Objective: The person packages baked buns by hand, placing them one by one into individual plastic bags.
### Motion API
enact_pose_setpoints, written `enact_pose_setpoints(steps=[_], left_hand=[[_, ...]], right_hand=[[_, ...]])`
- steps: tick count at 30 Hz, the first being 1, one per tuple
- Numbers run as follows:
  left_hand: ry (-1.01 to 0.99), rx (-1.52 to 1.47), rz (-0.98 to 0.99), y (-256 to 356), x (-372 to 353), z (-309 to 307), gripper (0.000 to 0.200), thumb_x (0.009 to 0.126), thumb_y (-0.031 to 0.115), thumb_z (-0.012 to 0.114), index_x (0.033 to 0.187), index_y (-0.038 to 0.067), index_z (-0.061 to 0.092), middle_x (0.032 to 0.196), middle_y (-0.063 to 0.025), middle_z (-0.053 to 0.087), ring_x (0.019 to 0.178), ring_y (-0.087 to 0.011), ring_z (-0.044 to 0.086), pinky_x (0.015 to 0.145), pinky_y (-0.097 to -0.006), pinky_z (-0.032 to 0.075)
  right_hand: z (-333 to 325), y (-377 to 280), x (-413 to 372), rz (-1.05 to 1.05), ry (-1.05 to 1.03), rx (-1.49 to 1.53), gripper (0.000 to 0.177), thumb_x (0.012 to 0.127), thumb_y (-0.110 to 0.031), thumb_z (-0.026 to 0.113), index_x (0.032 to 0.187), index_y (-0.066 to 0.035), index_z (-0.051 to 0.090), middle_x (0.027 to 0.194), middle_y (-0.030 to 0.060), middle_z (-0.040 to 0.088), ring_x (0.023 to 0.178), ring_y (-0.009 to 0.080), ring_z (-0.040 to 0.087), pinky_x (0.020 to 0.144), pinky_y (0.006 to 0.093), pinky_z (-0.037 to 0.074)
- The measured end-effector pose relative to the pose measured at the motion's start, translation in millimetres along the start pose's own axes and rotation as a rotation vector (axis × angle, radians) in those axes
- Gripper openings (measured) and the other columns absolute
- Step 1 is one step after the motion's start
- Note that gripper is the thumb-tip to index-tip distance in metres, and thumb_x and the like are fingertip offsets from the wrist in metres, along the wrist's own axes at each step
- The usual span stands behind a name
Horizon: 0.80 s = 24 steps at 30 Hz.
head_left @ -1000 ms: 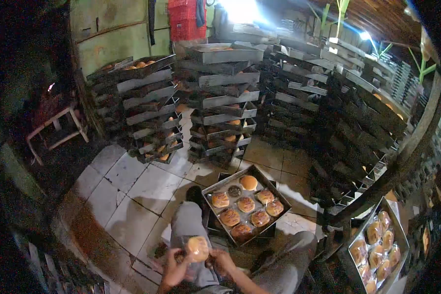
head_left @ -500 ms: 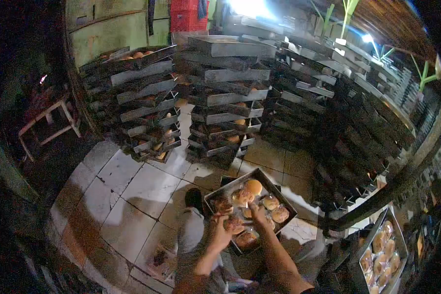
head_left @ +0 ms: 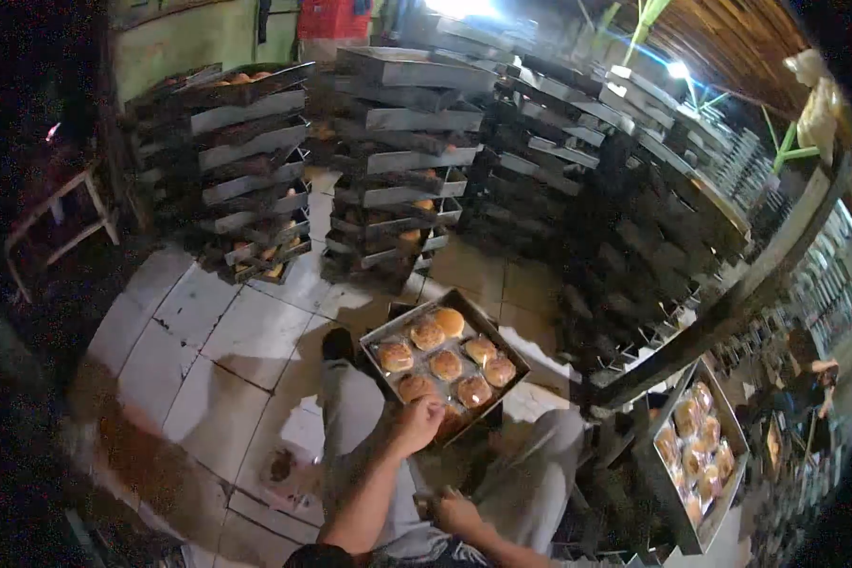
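A square metal baking tray rests low in front of my knees, holding several browned round buns, some with a plastic-like shine. My left hand hangs over the tray's near corner, its fingers curled together right beside a bun. Part of another bun beneath those fingers is hidden. Down at my lap, my right hand is closed, fingers bent inward by my thigh. What it holds is too dark to make out.
Tall stacks of trays with buns inside stand ahead, and more line the right side. A second tray of wrapped buns sits at my right. A slanted wooden beam crosses there. Scraps of plastic lie on the tiles at left.
My right hand has drawn back from the buns to my lap. My left hand stays at the tray's near side. The view has shifted, showing more to the right.
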<state>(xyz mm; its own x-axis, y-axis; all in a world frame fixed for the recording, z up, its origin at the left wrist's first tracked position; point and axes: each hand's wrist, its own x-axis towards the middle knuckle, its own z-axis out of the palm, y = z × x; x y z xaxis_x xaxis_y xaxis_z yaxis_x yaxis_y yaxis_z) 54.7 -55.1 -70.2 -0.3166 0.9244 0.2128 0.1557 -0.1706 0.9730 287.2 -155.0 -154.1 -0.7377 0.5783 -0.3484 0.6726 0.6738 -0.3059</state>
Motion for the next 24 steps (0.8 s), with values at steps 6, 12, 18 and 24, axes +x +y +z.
enact_pose_setpoints(steps=[6, 12, 18, 24], left_hand=[[-0.503, 0.063, -0.21, 44.6, -91.9, 4.8, 0.036, 0.1, 0.034, 0.061, 0.11, 0.0, 0.064, 0.102, -0.0177, 0.072, 0.095, -0.0311, 0.07, 0.083, -0.0414, 0.053], [-0.587, 0.612, -0.275, -5.6, -151.4, -4.1, 0.043, 0.1, 0.048, 0.052, 0.115, 0.011, 0.067, 0.109, -0.019, 0.07, 0.098, -0.0417, 0.067, 0.085, -0.0503, 0.052], [-0.4, 0.197, -0.374, -5.8, -135.8, 2.5, 0.033, 0.097, 0.029, 0.061, 0.124, 0.01, 0.066, 0.108, -0.0224, 0.071, 0.096, -0.0392, 0.069, 0.08, -0.0469, 0.052], [-0.588, 0.824, -0.091, 91.1, -51.0, -4.6, 0.023, 0.08, 0.01, 0.067, 0.103, 0.004, 0.069, 0.098, -0.0177, 0.072, 0.1, -0.0366, 0.066, 0.09, -0.047, 0.048]], right_hand=[[-20.7, -15.1, -0.1, 0.005, 0.463, 0.005, 0.046, 0.074, -0.018, 0.073, 0.115, -0.002, 0.059, 0.109, 0.0199, 0.062, 0.095, 0.0412, 0.062, 0.079, 0.0451, 0.053], [-24.3, -4.4, -9.2, -0.024, 0.215, 1.181, 0.029, 0.077, -0.011, 0.071, 0.1, 0.005, 0.063, 0.089, 0.0218, 0.07, 0.081, 0.0389, 0.067, 0.072, 0.0473, 0.051], [-142.1, -13.8, -33.1, -0.017, 0.644, 0.607, 0.033, 0.07, -0.006, 0.07, 0.103, 0.002, 0.071, 0.093, 0.0271, 0.068, 0.087, 0.0442, 0.066, 0.08, 0.0436, 0.054], [-173.7, 29.0, -24.9, -0.01, 0.381, 0.736, 0.038, 0.08, -0.014, 0.074, 0.116, -0.002, 0.069, 0.115, 0.0259, 0.067, 0.101, 0.0424, 0.066, 0.087, 0.0436, 0.053]])
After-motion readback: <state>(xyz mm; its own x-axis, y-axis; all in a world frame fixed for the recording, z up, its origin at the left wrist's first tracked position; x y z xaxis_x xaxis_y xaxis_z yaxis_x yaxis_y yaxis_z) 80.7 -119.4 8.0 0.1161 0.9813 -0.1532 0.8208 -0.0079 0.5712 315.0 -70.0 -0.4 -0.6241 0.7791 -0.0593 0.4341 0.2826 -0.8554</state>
